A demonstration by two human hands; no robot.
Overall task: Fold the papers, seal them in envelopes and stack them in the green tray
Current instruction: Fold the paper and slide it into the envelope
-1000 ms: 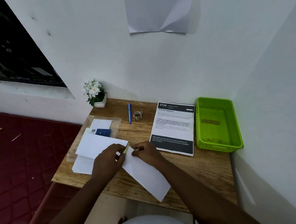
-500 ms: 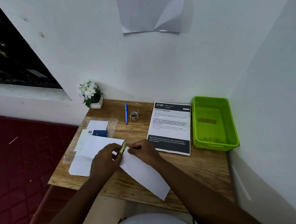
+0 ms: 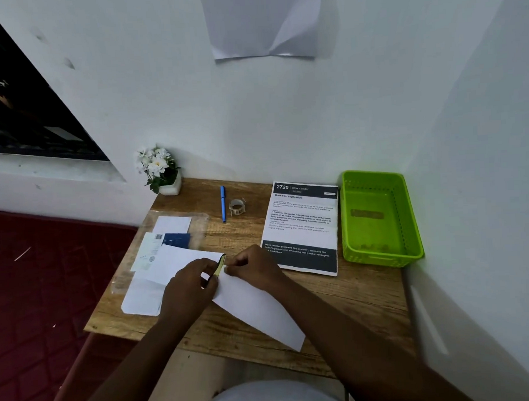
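Envelope point(image 3: 256, 308) slants toward its end; both hands' grip pinches there.

You have a bright green tray point(image 3: 411, 223) with perforated walls on a table point(image 3: 354, 300) of streaked brown wood grain. The envelope point(image 3: 260, 311) is plain white, its strip point(image 3: 220, 267) yellow. The pen point(image 3: 223, 207) is blue, the card point(image 3: 176, 239) navy, the instruction sheet point(image 3: 303, 226) white with black bands, the flowers point(image 3: 155, 163) white.

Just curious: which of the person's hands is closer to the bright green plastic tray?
Right. The right hand lies between the left hand and the green plastic tray.
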